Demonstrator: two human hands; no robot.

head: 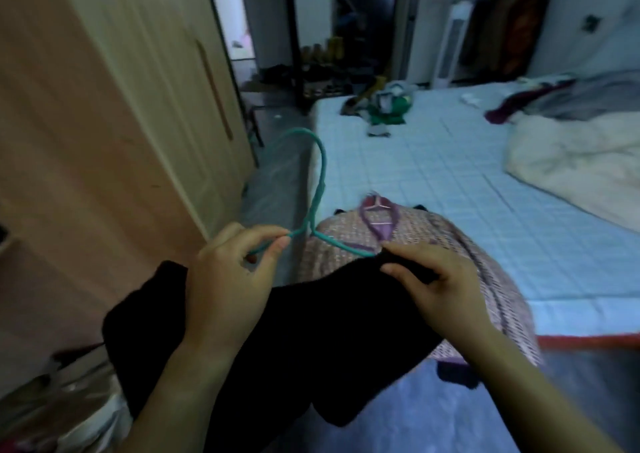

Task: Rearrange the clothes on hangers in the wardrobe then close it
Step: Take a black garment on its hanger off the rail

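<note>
A teal wire hanger (317, 189) rises hook-up in the middle of the view. My left hand (230, 272) pinches its left shoulder wire between thumb and fingers. My right hand (440, 286) grips the edge of a black garment (329, 341) where the hanger's right arm runs into it. The black garment droops below both hands. Under it, on the near corner of the bed, lies a pink checked garment (457, 241) on a purple hanger (377, 210). The wooden wardrobe (114, 99) stands at the left, its door with a long handle shut.
A bed with a pale blue quilted sheet (467, 182) fills the right side, with a white duvet (581, 172), a green bag (391, 104) and loose clothes on it. A rail of hanging clothes (505, 26) and a white tower fan (450, 43) stand at the back. Bags clutter the floor at lower left.
</note>
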